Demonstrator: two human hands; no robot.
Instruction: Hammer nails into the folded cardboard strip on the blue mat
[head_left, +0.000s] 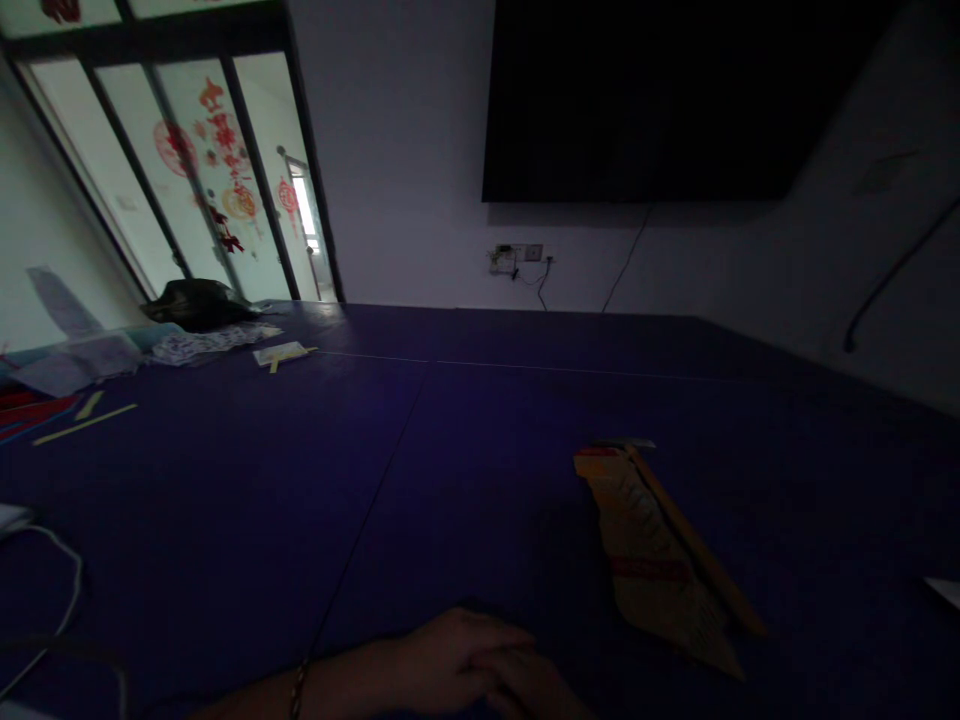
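My left hand rests at the bottom of the view, its wrist circled by a thin bracelet. My right hand meets it, fingers overlapping those of the left, and its lower part is cut off by the frame. Fingers on both look loosely stretched, with no object visible in them, though dim light blurs the detail. To the right of the hands lies a flat tan piece of printed packaging with red and orange patches. A long orange-brown strip runs along its right side.
The dark blue tabletop has a seam across it. At left are yellow strips, red pieces, papers, a black bag and a white cable. A small white pad lies farther back. A television hangs behind.
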